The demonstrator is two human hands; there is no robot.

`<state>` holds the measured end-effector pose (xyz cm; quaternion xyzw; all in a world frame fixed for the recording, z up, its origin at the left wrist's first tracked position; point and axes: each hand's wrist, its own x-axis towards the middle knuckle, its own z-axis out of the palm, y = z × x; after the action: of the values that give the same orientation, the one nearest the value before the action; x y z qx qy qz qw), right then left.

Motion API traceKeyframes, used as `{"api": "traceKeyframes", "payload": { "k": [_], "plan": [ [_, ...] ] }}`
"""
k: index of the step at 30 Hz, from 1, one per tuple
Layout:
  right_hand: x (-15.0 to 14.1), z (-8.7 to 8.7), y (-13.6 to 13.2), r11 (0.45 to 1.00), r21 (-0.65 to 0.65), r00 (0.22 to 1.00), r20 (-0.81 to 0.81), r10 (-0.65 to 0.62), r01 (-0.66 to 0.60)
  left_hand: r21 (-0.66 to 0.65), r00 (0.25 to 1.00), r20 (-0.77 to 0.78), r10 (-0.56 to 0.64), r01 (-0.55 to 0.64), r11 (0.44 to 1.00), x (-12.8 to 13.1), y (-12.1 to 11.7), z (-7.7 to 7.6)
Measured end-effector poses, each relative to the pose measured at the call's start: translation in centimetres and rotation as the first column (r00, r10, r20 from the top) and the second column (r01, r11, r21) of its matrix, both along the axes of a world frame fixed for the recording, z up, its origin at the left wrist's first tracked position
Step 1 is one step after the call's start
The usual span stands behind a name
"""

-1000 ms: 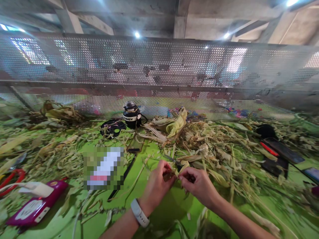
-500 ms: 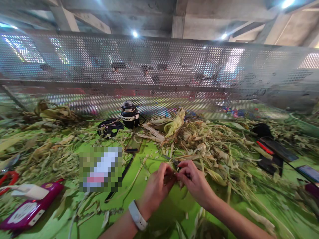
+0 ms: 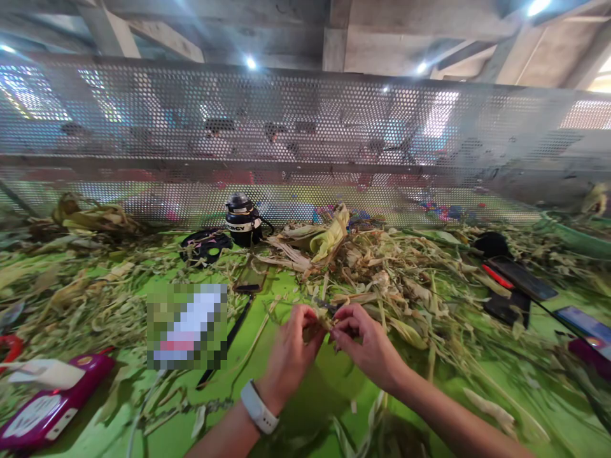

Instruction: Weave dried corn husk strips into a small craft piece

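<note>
My left hand (image 3: 294,346), with a white band at the wrist, is closed in a pinch on a small dried plant piece (image 3: 325,318). Thumb and forefinger of my right hand (image 3: 366,348) close on the same piece from the other side, so the fingertips almost meet. Fingers partly cover the piece, and its exact kind is unclear. Just beyond the hands lies a heap of dried corn husks and stalks (image 3: 382,280). A yellow-green husk (image 3: 331,235) stands up from it.
On the green tabletop (image 3: 305,407) lie a blurred-out object (image 3: 191,324), a magenta case (image 3: 79,391) with a white plug, and phones (image 3: 525,278) at right. A black bottle (image 3: 242,219) stands before the perforated metal screen (image 3: 305,140). People show dimly behind it.
The view has shifted slightly right, so things appear a little further left. Both hands stay together on the plant piece, with a small movement of the fingers.
</note>
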<state>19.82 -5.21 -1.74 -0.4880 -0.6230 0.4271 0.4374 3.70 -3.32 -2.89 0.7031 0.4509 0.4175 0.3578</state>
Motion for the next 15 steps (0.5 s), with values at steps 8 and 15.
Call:
{"api": "traceKeyframes", "payload": {
  "k": [8,15],
  "plan": [
    [0.1,-0.6,0.3,0.998,-0.065,1.0,-0.024,-0.01,0.008,0.095,0.995,-0.01,0.103,-0.102,0.99,-0.1,-0.2,0.3],
    [0.3,-0.7,0.4,0.999,-0.048,1.0,0.011,0.014,-0.013,0.045,0.996,0.035,0.084,-0.086,0.995,-0.2,0.1,-0.3]
  ]
}}
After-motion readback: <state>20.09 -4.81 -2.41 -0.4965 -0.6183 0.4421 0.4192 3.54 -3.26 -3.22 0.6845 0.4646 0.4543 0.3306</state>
